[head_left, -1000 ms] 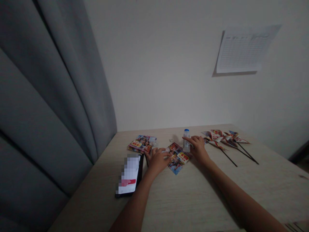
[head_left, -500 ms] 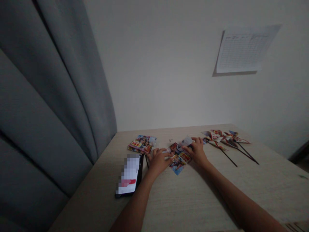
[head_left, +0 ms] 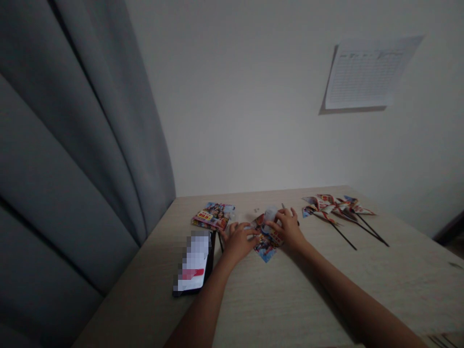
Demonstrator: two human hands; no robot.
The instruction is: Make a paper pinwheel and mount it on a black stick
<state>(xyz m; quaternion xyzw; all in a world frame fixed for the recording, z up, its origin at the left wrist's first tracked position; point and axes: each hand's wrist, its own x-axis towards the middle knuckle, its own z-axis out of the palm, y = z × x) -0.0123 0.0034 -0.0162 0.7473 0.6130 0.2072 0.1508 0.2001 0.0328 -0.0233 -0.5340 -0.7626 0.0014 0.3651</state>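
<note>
- Head view: your left hand (head_left: pixel 239 241) has its fingers loosely spread, tips down on the left edge of the printed paper (head_left: pixel 265 252), which lies on the surface (head_left: pixel 253 299) between your hands.
- Your right hand (head_left: pixel 290 228) is closed in around what looks like a cloudy bottle (head_left: pixel 271 211), tilted over the far part of that paper. Can't make out whether its tip touches, your fingers block it.
- Honestly, I'd keep the left fingertips flat and light: thin paper probably skids or creases if you pinch it.
- I'd go easy on the squeeze too, since soft plastic could give more than you want.
- Paper looks glossy and busy with colour, set like a diamond, near corner pointing at you.
- Stack (head_left: pixel 213 214) off to the left has similar shiny print. Phone (head_left: pixel 194 263) just below it is a flat slab with a lit screen.
- Pinwheels (head_left: pixel 324 209) on the right are curled paper with thin dark sticks (head_left: pixel 344 235); the surface itself is pale wood grain.
</note>
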